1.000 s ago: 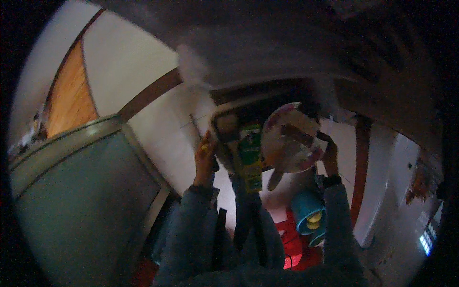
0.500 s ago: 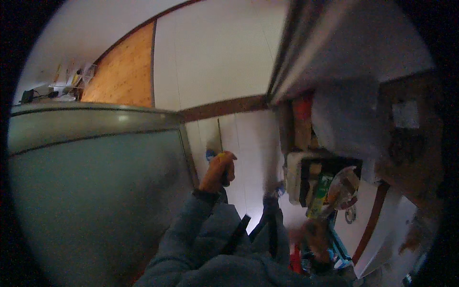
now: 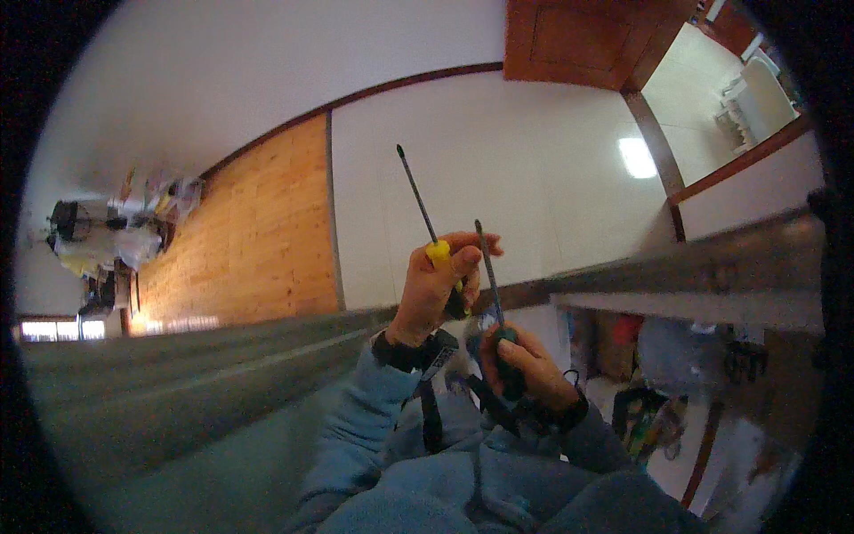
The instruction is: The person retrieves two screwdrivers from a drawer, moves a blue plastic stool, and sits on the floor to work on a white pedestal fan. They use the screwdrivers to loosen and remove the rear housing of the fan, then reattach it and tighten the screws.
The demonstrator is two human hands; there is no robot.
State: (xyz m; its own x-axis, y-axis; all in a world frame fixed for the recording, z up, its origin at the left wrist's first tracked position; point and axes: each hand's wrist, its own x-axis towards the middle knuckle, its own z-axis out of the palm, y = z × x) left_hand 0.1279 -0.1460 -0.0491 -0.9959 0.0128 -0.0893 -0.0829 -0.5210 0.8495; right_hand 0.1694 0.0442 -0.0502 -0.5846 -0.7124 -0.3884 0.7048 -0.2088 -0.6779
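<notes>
We note a wooden floor [image 3: 249, 214] at left, a pale floor [image 3: 463, 160] beyond both grips, and a brown door [image 3: 587, 40] at the upper edge. A grey ledge [image 3: 196, 369] runs up to the left wrist; blurred clutter [image 3: 133, 236] sits at far left, and an indistinct heap of items [image 3: 654, 423] at lower right. A dark strap [image 3: 431, 423] hangs just below the wrists. Left grip [image 3: 434, 285]: curled around a yellow-and-black screwdriver [image 3: 438, 252], tip up, forefinger extended. Right grip [image 3: 534, 367]: wrapped on the handle of a dark screwdriver [image 3: 511, 378], its shaft crossing near the left fingertips; contact we cannot tell.
</notes>
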